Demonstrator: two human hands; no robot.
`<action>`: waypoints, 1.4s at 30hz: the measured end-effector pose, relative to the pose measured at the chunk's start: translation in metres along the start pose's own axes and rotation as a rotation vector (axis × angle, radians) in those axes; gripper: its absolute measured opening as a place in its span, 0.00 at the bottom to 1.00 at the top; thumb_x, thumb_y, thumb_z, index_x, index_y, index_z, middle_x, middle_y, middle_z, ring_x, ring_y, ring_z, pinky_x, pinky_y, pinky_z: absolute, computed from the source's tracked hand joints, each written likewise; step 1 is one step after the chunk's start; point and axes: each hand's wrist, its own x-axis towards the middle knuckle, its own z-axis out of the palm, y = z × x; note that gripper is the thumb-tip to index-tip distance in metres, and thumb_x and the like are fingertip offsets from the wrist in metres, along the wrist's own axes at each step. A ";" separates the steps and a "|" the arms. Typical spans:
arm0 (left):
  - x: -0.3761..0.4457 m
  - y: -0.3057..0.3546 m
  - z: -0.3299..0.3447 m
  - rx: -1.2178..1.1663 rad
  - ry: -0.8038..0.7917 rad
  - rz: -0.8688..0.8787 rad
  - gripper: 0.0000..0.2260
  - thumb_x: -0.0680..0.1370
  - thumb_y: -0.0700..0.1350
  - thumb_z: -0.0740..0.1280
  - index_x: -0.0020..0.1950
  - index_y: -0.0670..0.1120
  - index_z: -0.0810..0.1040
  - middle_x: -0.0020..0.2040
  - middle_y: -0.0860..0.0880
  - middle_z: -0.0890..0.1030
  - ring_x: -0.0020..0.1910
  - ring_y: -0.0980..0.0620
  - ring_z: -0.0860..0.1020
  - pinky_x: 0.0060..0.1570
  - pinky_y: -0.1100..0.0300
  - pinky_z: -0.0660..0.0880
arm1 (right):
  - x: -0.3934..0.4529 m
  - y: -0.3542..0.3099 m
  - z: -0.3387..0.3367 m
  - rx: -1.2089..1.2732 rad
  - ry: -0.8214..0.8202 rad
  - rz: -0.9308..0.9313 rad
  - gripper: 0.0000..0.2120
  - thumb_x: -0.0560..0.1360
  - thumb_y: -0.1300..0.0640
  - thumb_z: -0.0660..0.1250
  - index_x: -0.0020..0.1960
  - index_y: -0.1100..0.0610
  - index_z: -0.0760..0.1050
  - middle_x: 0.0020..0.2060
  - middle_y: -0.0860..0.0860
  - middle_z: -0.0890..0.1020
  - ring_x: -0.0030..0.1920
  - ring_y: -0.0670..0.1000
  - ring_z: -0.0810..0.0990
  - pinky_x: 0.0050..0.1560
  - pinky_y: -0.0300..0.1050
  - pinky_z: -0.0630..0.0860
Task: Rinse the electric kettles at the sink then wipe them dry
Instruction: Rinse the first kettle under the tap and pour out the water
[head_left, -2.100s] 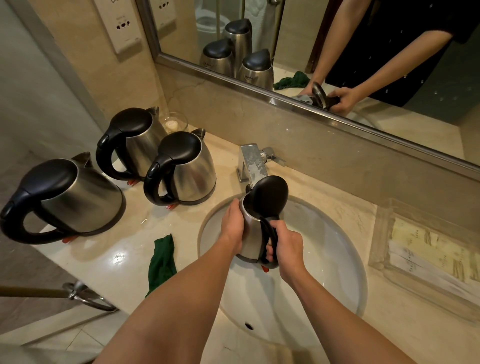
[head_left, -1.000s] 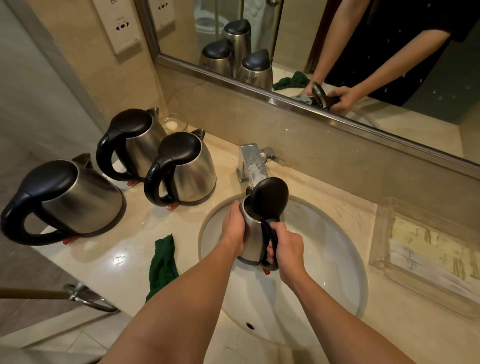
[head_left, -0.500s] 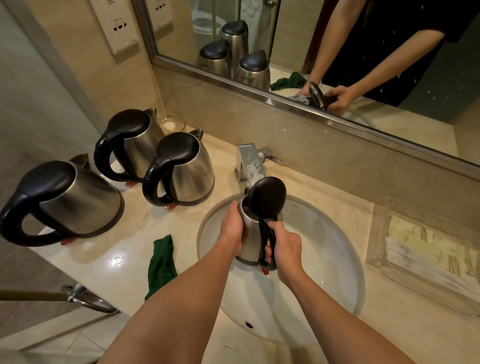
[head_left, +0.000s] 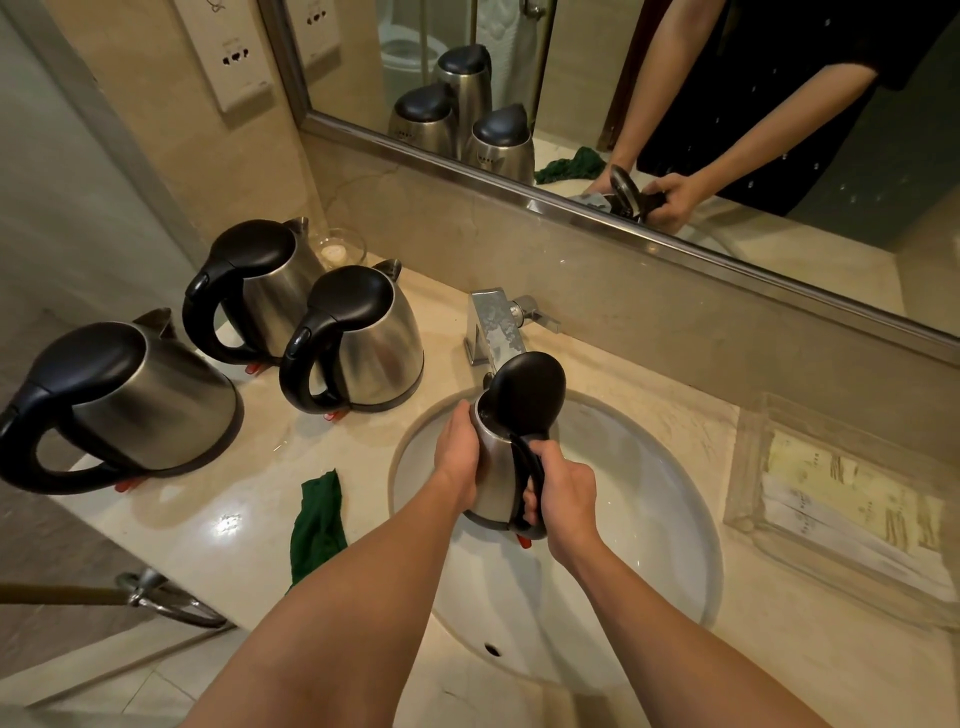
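Note:
A steel kettle (head_left: 493, 462) with its black lid (head_left: 527, 397) flipped up is held over the white sink basin (head_left: 644, 525), its mouth just under the chrome tap (head_left: 493, 325). My right hand (head_left: 561, 493) grips its black handle. My left hand (head_left: 460, 457) holds the steel body from the left side. Three more steel kettles with closed black lids stand on the counter to the left: one near the sink (head_left: 363, 343), one behind it (head_left: 260, 286), one at far left (head_left: 124, 400). A green cloth (head_left: 317, 519) lies on the counter left of the basin.
A clear tray of packets (head_left: 841, 509) sits on the counter right of the sink. A small glass dish (head_left: 340, 249) stands by the wall behind the kettles. The mirror (head_left: 675, 104) runs along the back. A towel ring (head_left: 166, 597) juts out under the counter's left edge.
Nothing has visibly moved; both hands keep the same hold on the kettle under the tap. Only the camera has shifted slightly.

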 end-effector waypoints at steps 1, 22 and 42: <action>0.000 0.000 0.000 0.002 0.005 0.002 0.25 0.81 0.63 0.57 0.60 0.48 0.84 0.54 0.41 0.87 0.60 0.42 0.82 0.68 0.41 0.75 | 0.000 0.000 0.000 0.001 0.001 0.003 0.23 0.77 0.43 0.66 0.32 0.59 0.72 0.26 0.57 0.73 0.26 0.52 0.70 0.29 0.43 0.71; -0.002 -0.003 0.002 0.016 -0.003 0.020 0.26 0.78 0.66 0.57 0.59 0.51 0.84 0.54 0.43 0.87 0.60 0.43 0.82 0.70 0.40 0.74 | 0.002 0.004 -0.003 0.006 0.011 0.005 0.28 0.79 0.38 0.66 0.35 0.61 0.75 0.26 0.58 0.74 0.24 0.52 0.71 0.28 0.43 0.72; 0.003 -0.003 0.001 0.009 -0.009 0.029 0.25 0.80 0.64 0.56 0.59 0.48 0.83 0.55 0.41 0.86 0.61 0.42 0.81 0.70 0.40 0.73 | 0.007 0.005 0.000 -0.012 0.006 -0.011 0.27 0.79 0.39 0.66 0.33 0.60 0.74 0.26 0.57 0.74 0.25 0.52 0.71 0.30 0.45 0.73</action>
